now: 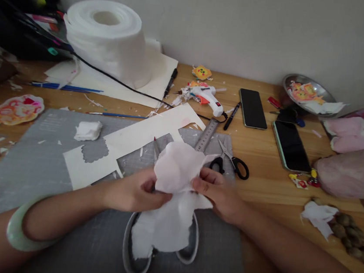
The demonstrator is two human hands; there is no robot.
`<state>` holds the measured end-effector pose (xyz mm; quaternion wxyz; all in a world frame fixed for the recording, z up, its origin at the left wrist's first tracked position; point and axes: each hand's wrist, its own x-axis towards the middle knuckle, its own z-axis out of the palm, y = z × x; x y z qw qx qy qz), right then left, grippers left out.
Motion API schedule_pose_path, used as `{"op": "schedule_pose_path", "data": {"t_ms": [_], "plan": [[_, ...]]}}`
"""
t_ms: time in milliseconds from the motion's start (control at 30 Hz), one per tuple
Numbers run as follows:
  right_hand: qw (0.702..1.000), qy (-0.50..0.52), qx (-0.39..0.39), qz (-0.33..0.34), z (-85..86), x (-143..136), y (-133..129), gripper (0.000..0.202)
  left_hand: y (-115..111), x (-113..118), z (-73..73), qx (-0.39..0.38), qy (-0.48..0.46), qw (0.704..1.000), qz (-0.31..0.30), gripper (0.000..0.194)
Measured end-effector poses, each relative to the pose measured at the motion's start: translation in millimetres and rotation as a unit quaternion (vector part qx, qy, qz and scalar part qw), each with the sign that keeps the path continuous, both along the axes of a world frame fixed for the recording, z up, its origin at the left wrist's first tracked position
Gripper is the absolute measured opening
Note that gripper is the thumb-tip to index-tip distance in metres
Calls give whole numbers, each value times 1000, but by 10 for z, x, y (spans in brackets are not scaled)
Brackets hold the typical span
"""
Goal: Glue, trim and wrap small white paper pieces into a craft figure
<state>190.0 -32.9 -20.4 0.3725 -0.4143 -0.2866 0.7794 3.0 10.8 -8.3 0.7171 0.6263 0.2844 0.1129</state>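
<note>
A white piece with a rounded, scalloped top and thin tissue-like sheets below it (178,171) is held up at the middle of the view. My left hand (143,189) grips its left edge, thumb across the front. On the right side, my right hand (218,191) pinches the same piece between thumb and fingers. Two rounded grey-white loops (126,253) show behind and below the white sheets; what they belong to is hidden. Just beyond the hands lie black-handled scissors (239,167), a metal ruler (207,135) and a cut white card (143,134).
A large white roll (104,40) stands at the back left. A glue gun (210,99), two phones (252,108) and a metal bowl (286,85) with coloured pieces sit further back. A folded white wad (88,130) lies on the grey mat (53,139).
</note>
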Motion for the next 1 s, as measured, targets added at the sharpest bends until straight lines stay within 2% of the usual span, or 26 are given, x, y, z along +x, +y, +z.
{"op": "schedule_pose_path", "data": {"t_ms": [167,300,367,433,567,633,733,833,900,1000], "plan": [[998,-44,32,43,60,-30,-12,32,58,17,88,73,-12,996,-47,20],[996,-63,47,39,71,-79,-63,33,94,50,157,79,-18,995,-63,56],[993,-87,66,36,60,-90,-79,31,78,76,154,99,-27,992,-72,66],[991,-97,87,35,53,-94,-85,31,50,103,135,129,-6,989,-72,58],[984,-112,129,43,50,-87,-85,27,11,139,109,174,62,982,-46,25],[986,-107,123,47,33,-69,-79,27,12,135,119,155,35,986,-45,22],[994,-36,102,34,-15,-21,-49,31,17,99,125,79,-23,995,-47,20],[997,56,48,5,-48,34,7,29,9,52,91,-3,-30,1000,3,20],[995,92,5,21,-44,56,42,26,6,37,61,-46,-24,997,48,24],[994,103,-1,29,-21,57,56,23,18,49,46,-61,-44,996,50,25]]}}
